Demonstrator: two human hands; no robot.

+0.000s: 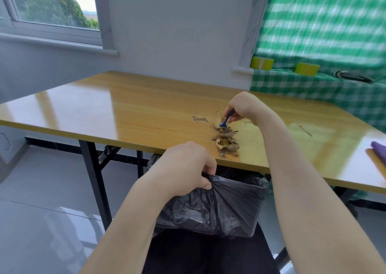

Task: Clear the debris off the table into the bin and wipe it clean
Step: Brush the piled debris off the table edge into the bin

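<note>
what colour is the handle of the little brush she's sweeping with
Blue, seen in the head view: the brush in the right hand.

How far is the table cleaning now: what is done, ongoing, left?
Done: the debris pile sits gathered by the table's near edge. In hand: the right hand holds a blue brush at the pile; the left hand grips the black bin bag below that edge. Left: pushing the pile in, then wiping the grey smear.
</note>
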